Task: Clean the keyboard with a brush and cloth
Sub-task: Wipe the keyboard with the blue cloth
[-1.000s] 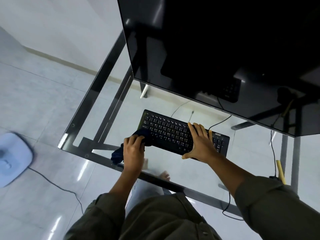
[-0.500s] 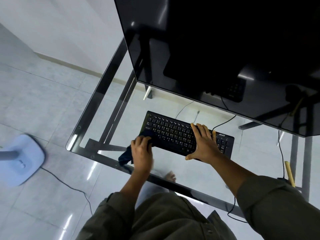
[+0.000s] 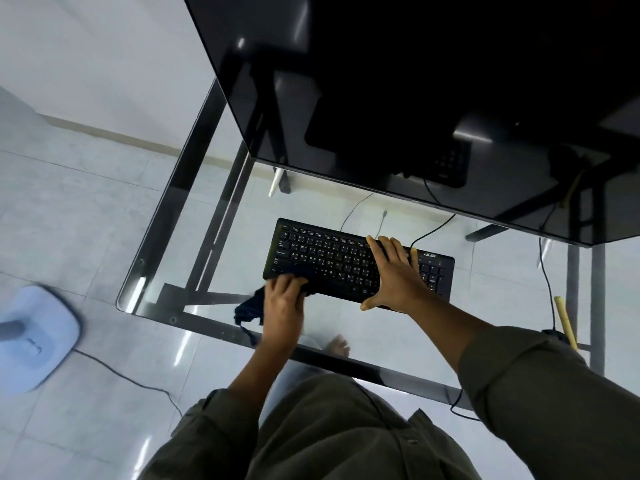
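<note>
The left hand [image 3: 283, 301] has slid right along the near keys of the keyboard [image 3: 329, 254], grip closed round the dark cloth [image 3: 247, 308] (wiping seems underway), while the right hand [image 3: 394, 275], fingers flat, steadies it.

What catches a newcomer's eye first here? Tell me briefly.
A black keyboard lies on a glass desk before a big dark screen. The left hand grips a dark cloth at the keyboard's near left corner, while the right hand presses flat on its right part.
</note>
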Demonstrator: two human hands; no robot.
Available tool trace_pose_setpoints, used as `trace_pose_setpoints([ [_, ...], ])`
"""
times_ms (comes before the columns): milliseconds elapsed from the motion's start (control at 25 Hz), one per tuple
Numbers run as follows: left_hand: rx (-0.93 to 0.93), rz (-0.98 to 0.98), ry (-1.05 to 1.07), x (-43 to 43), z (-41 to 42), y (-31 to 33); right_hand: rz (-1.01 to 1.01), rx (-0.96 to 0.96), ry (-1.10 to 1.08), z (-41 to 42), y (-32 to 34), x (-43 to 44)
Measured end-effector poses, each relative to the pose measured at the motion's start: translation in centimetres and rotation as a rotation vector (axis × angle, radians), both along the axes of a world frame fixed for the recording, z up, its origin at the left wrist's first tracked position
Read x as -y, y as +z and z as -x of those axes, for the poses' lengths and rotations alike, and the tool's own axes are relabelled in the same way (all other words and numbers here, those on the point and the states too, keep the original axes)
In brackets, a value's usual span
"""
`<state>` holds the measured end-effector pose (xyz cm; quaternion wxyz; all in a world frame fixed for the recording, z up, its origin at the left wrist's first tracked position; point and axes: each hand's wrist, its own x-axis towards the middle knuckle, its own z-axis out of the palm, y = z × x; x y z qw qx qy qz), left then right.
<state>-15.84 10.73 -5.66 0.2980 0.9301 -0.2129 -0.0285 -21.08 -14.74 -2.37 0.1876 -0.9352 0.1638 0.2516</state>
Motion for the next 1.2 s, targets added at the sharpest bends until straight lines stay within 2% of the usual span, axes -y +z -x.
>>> trace_pose_setpoints([
  [40,0.002,-0.002,-0.015,-0.3,-0.1,-0.1,-0.001,0.001,0.003,0.0,0.0,-0.1],
  [160,-0.078,0.056,0.290,-1.3,-2.8,-0.3,0.015,0.014,0.004,0.0,-0.1,0.0],
  [200,-0.082,0.046,0.314,-1.4,-3.2,-0.1,0.011,0.009,0.003,0.0,-0.1,0.0],
  [320,-0.023,-0.008,0.155,-1.3,-3.0,0.5,0.005,0.014,0.007,0.0,-0.4,0.0],
  [480,-0.050,0.012,0.166,-0.1,-5.7,0.8,0.010,0.004,0.007,0.0,-0.4,0.0],
  [640,-0.040,-0.003,0.064,3.3,-11.1,1.5,0.011,0.003,-0.010,0.0,-0.2,-0.2],
  [800,-0.154,-0.062,0.046,5.1,-16.9,1.4,0.012,-0.009,-0.019,0.0,0.0,-0.2],
  [880,-0.141,-0.068,0.012,3.5,-15.3,1.5,0.007,-0.012,-0.020,0.0,0.0,-0.2],
  [1040,-0.076,-0.038,0.032,-2.6,-6.9,1.3,0.002,-0.001,-0.024,-0.1,0.1,-0.2],
  [1200,-0.135,-0.032,0.127,-3.8,-4.2,0.9,0.002,0.003,-0.022,0.0,0.1,-0.1],
])
